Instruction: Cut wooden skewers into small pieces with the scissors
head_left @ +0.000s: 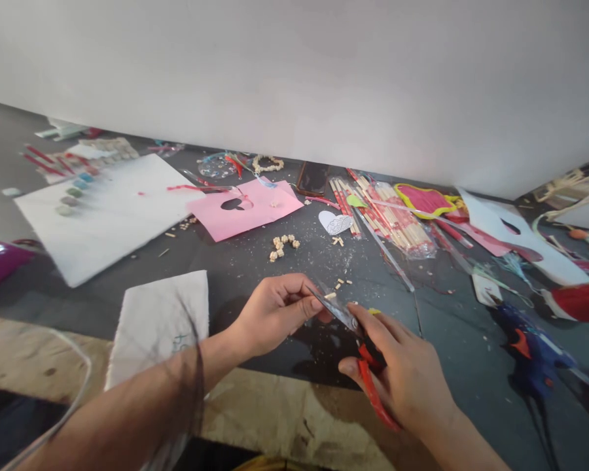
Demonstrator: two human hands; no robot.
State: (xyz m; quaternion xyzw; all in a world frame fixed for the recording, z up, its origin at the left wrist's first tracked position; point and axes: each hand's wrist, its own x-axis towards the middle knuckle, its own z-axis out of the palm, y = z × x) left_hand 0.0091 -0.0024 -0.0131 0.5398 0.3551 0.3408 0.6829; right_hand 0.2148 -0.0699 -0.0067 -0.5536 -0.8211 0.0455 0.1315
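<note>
1. Far left of left hand: shiny purple object (4, 263), cut by frame edge, can't tell what.
2. Up-left of left hand: large flat white board (132, 219), row of small round blue, green and grey blobs along its left side, blurred.
3. Just left of left hand, partly behind the forearm: white rough-edged panel (152, 307) with dark green marks.
4. Above left hand: pink paper sheet (275, 206) with 1 dark cut-out hole.
5. Left hand (279, 311): thumb and fingers pinched together at the scissor tips; can't tell what is gripped.
6. Just above left hand: loose cluster of small pale knobbly pieces (279, 246) on dark grey tabletop (235, 258).
7. Between the 2 hands: metal scissors with red-and-black handles (348, 318), blades pointing up-left to left fingertips. Short pale wooden piece (330, 296) right at the blades.
8. Above the gap between hands: white paper heart (334, 223), patterned on 1 side.
9. Right hand (400, 356): grasping scissors by the handles.
10. Above right hand: clear plastic packs of pale wooden sticks with red paper (397, 222).
11. Right of right hand: dark blue glue gun (533, 350), orange-red trigger.
</note>
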